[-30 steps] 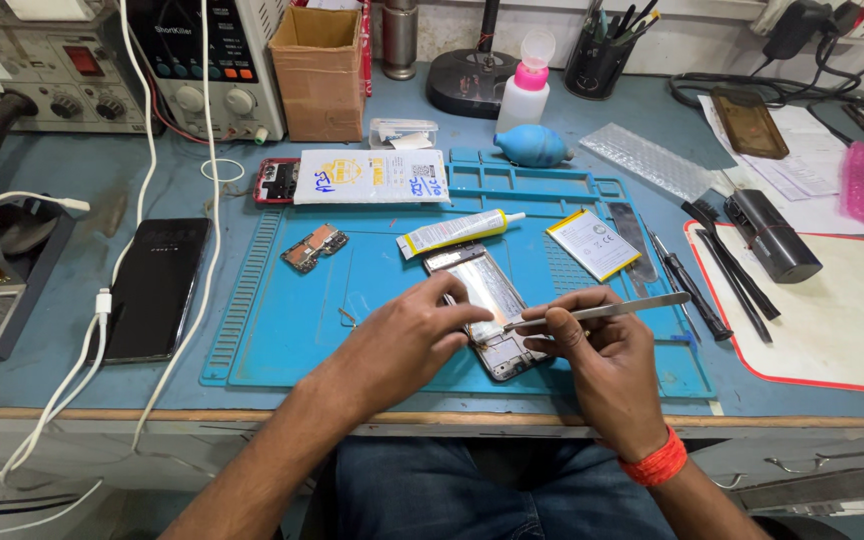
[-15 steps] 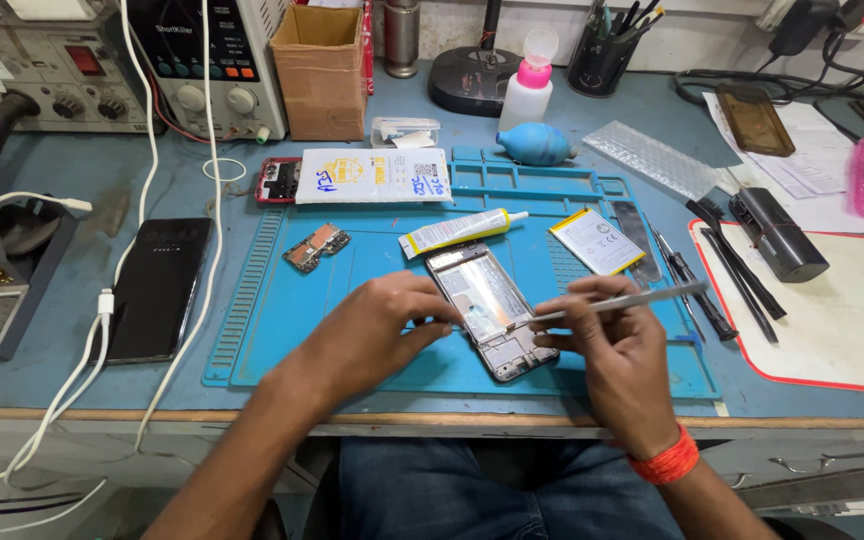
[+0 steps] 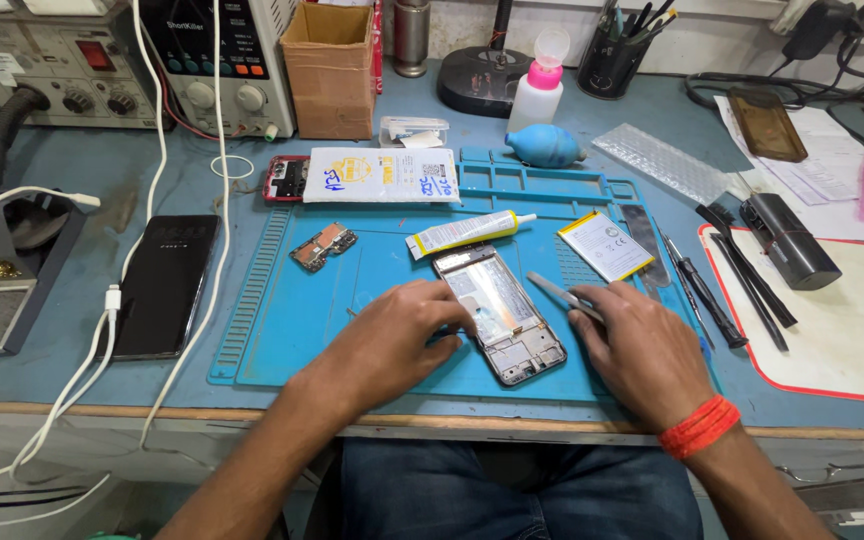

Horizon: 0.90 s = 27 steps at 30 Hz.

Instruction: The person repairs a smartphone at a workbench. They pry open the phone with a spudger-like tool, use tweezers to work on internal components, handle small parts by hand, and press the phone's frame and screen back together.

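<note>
- The opened phone frame (image 3: 500, 313) lies flat on the blue work mat (image 3: 282, 330), slanted, with its back cover off and its inner tray bare; it sits between your 2 hands, near the front edge of the counter (image 3: 72, 385).
- Your left hand (image 3: 392, 335) rests palm down on the mat, fingers spread only a little, with the fingertips touching the left side of the frame; it grips nothing, it only pins the frame.
- Your right hand (image 3: 642, 350) is curled closed around the tweezers (image 3: 564, 296), and their tips point toward the right edge of the frame, just beside it but, as far as I can see, not inside.
- I judge that the step is work inside the open frame, with the tool about to go in.
- The next move seems to need a steady left hand, so the frame does not slide, and a low, fine approach of the tweezer tips.
- Both forearms come in from the bottom, the wrists low over the counter edge; the right wrist carries an orange band (image 3: 697, 428).
- Further out, a glue tube (image 3: 467, 233) and a flat battery (image 3: 604, 245) lie just behind the frame, a small circuit board (image 3: 323, 246) lies to the left, and a black phone (image 3: 162, 285) lies off the mat.
</note>
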Tool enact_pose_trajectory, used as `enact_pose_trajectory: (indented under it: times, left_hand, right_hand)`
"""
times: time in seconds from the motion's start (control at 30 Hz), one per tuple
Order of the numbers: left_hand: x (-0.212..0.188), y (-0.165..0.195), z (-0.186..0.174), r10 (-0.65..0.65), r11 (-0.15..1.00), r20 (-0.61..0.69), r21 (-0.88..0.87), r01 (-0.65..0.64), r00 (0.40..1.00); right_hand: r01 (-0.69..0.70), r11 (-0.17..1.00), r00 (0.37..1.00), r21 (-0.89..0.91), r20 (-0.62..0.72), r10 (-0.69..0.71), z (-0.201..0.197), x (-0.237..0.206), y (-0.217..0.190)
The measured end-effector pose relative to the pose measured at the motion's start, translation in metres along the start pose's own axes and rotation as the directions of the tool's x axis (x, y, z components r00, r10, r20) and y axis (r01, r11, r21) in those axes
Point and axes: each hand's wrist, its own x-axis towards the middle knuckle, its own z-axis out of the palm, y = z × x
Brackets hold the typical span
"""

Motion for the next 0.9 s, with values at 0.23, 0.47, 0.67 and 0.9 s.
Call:
enact_pose_trajectory:
  times: [0.23,0.47,0.67,0.9]
  left_hand:
    - [0.004,-0.008,0.014,0.013,0.999,-0.053,0.031,-0.011,0.999]
    - [0.003,-0.01,0.015,0.047,0.998,-0.097,-0.03,-0.051,0.994]
    - [0.0,-0.011,0.014,0.033,0.999,-0.071,-0.04,-0.036,0.997]
    - [0.0,-0.011,0.015,0.077,0.996,-0.104,-0.029,-0.081,0.992]
  right_hand:
    - [0.103,0.992,0.994,0.07,-0.036,-0.101,0.003,-0.024,-0.032]
    - [0.051,0.981,0.994,0.189,0.084,-0.068,0.002,-0.026,-0.054]
    - [0.053,0.983,0.997,0.175,0.049,-0.063,0.003,-0.026,-0.057]
    - [0.047,0.979,0.999,0.197,-0.009,-0.046,0.008,-0.022,-0.061]
